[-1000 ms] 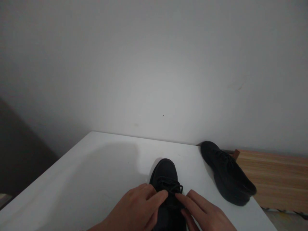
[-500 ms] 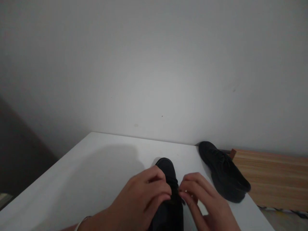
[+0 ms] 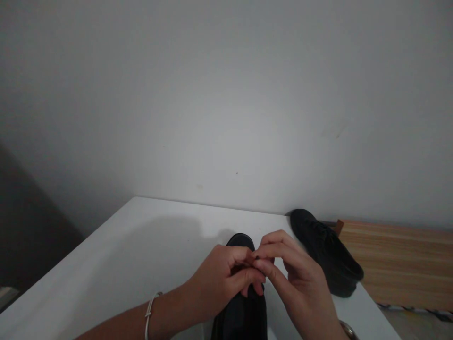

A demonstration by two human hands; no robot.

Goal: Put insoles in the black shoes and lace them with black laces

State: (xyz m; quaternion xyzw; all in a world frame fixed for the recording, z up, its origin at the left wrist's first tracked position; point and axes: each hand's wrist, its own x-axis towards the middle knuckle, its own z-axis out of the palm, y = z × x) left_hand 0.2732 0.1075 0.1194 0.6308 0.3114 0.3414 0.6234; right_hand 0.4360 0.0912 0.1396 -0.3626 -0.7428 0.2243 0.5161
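Note:
A black lace-up shoe (image 3: pixel 240 311) lies on the white table, its toe pointing at the wall. Over its middle, my left hand (image 3: pixel 226 278) has its fingers curled together, pressed close to the other hand's fingertips. My right hand (image 3: pixel 297 278) comes in from the right in a pinch, thumb against fingers. A small dark bit of shoelace (image 3: pixel 257 258) shows where the fingertips of both hands meet, above the shoe. The hands cover the shoe's lacing and most of the lace. A matching black shoe (image 3: pixel 329 255) rests at the table's right edge, toe toward the wall.
The white table (image 3: pixel 159 236) stands against a pale wall (image 3: pixel 226 118). Beyond its right edge is a wood-grain surface (image 3: pixel 403 264), partly behind the second shoe. Dark shadow fills the far left.
My right hand has moved up and left, so the fingertips of both hands now meet. My left hand has shifted slightly right, and more of its forearm shows.

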